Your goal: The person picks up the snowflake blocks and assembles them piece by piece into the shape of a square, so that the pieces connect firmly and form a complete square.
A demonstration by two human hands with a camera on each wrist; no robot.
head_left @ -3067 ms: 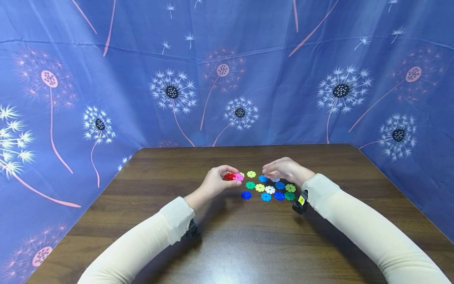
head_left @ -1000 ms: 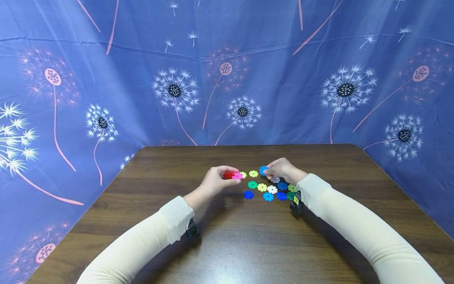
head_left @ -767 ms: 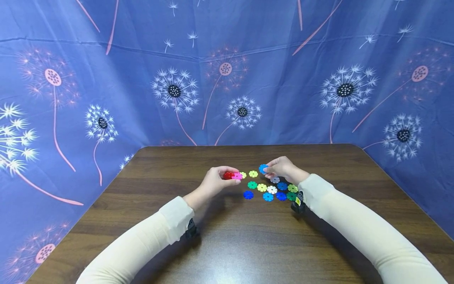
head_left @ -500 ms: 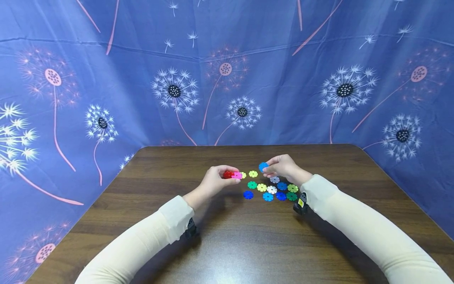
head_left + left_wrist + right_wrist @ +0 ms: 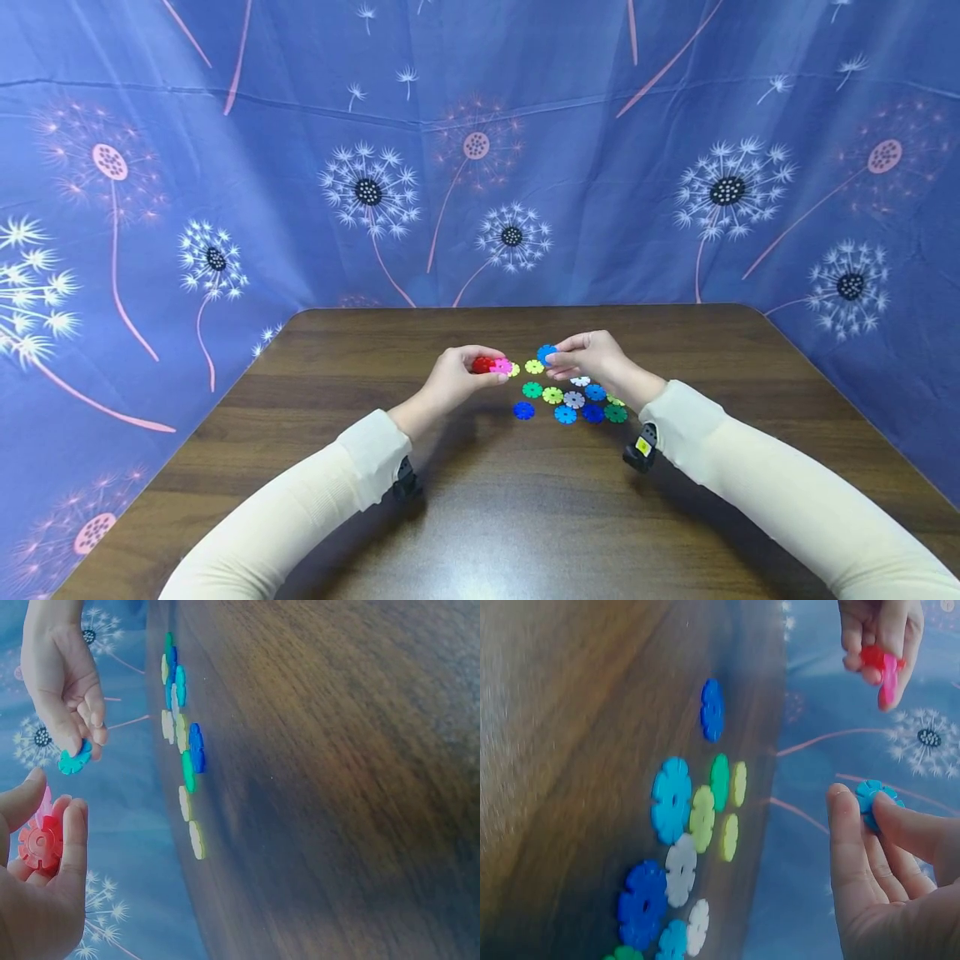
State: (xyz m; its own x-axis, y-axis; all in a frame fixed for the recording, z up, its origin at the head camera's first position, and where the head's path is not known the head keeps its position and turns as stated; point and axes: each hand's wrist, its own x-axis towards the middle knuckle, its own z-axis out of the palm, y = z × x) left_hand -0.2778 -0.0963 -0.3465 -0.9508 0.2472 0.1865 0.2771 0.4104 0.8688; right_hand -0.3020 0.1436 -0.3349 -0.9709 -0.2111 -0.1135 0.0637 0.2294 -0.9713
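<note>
My left hand (image 5: 453, 375) holds a red notched flower-shaped disc (image 5: 482, 365) joined to a pink notched disc (image 5: 501, 367). In the left wrist view the red disc faces the camera, and the pink one stands roughly edge-on above it. Thumb and fingers of my right hand (image 5: 598, 358) pinch a blue notched disc (image 5: 546, 355), raised over the table. A gap separates this blue disc from the pink one, as the right wrist view shows. Below and between the hands lies a yellow disc (image 5: 534, 367).
Several more notched discs lie flat on the brown wooden table (image 5: 480, 500), among them a green disc (image 5: 532, 389), a dark blue disc (image 5: 523, 410), a white disc (image 5: 573, 400) and a light blue disc (image 5: 565, 414). A blue dandelion-print cloth (image 5: 600, 167) hangs behind the table.
My right hand has picked a blue disc up off the table, raised it and carried it left towards my left hand. The left hand keeps its hold, lifting very slightly.
</note>
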